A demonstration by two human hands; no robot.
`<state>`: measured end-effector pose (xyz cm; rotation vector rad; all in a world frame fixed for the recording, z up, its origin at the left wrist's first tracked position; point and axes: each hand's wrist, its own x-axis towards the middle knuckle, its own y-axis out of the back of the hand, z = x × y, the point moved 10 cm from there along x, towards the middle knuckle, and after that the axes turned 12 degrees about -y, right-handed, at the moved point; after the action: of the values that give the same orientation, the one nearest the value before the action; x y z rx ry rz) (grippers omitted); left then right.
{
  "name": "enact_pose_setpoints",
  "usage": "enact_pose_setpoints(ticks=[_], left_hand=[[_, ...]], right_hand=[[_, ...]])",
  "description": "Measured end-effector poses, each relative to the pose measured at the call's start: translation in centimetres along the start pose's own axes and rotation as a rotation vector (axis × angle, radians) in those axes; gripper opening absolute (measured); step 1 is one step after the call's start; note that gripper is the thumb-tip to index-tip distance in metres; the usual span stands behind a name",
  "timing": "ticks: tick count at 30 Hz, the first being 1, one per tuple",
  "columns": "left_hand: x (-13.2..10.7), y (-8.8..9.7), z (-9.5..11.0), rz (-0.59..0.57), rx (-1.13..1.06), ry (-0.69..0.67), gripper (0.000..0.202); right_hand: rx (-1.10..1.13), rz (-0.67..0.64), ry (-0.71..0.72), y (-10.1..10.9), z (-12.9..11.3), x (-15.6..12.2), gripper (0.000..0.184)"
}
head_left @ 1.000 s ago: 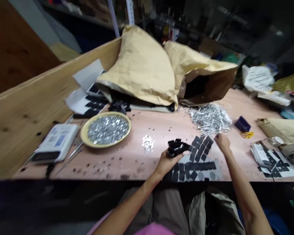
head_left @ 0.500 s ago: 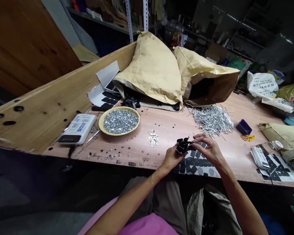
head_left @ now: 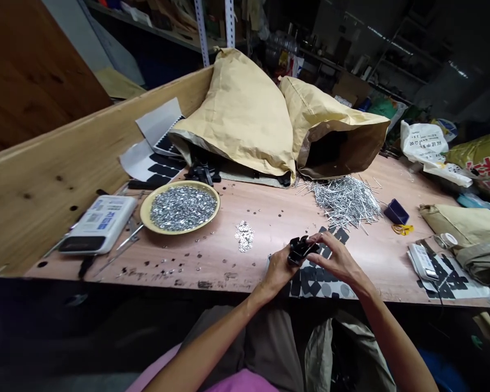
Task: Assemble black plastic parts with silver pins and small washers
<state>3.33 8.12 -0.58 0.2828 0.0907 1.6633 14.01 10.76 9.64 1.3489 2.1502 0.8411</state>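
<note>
Above the front of the table, my left hand (head_left: pixel 276 271) is closed round a small black plastic part (head_left: pixel 297 250) with prongs. My right hand (head_left: pixel 338 258) meets it from the right, thumb and fingertips pinched at its edge; what they pinch is too small to make out. Beneath both hands lies a sheet of black adhesive pads (head_left: pixel 316 274), partly covered by them. Left of the hands is a small heap of flat metal washers (head_left: pixel 244 237). Beyond them spreads a pile of thin metal pins (head_left: pixel 345 201).
A yellow bowl (head_left: pixel 146 216) full of small metal pieces stands left, beside a white electronic device (head_left: pixel 102 222). Two large paper sacks (head_left: pixel 245 120) rest at the back. Right of the pins are a dark blue box (head_left: pixel 397 212) and another white device (head_left: pixel 423 262). An opened sack (head_left: pixel 318 348) sits below the table edge.
The view has shifted, so the bowl and sacks appear farther left. My right fingers have moved slightly on the black part, which stays in my left hand.
</note>
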Motion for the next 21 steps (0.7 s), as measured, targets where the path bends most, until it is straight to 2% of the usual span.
enact_pose_setpoints(ticks=[3, 6, 9, 13, 16, 18, 19, 21], left_hand=[[0.2, 0.1, -0.3, 0.004, -0.049, 0.025, 0.023], [0.6, 0.0, -0.2, 0.006, -0.082, -0.01, 0.024], [1.2, -0.7, -0.4, -0.016, -0.094, -0.023, 0.022], [2.3, -1.0, -1.0, 0.01, -0.153, 0.006, 0.026], [3.0, 0.0, -1.1, 0.083, -0.277, -0.017, 0.032], [3.4, 0.7, -1.5, 0.117, -0.335, -0.013, 0.034], [3.6, 0.8, -1.8, 0.121, -0.343, 0.002, 0.034], [3.9, 0.6, -2.5, 0.117, -0.349, 0.029, 0.031]], right_hand=[[0.084, 0.041, -0.014, 1.3, 1.0, 0.3, 0.032], [0.112, 0.063, -0.024, 1.8, 2.0, 0.6, 0.025], [0.053, 0.118, -0.008, 1.3, 2.5, 0.9, 0.022], [0.022, 0.114, 0.024, 0.5, 3.1, 2.1, 0.021], [0.152, 0.21, -0.045, 3.4, 5.3, 3.9, 0.039], [0.197, 0.286, -0.108, 5.5, 6.9, 4.9, 0.034], [0.206, 0.288, -0.132, 5.9, 7.6, 5.4, 0.033], [0.215, 0.219, -0.148, 4.9, 8.2, 6.4, 0.032]])
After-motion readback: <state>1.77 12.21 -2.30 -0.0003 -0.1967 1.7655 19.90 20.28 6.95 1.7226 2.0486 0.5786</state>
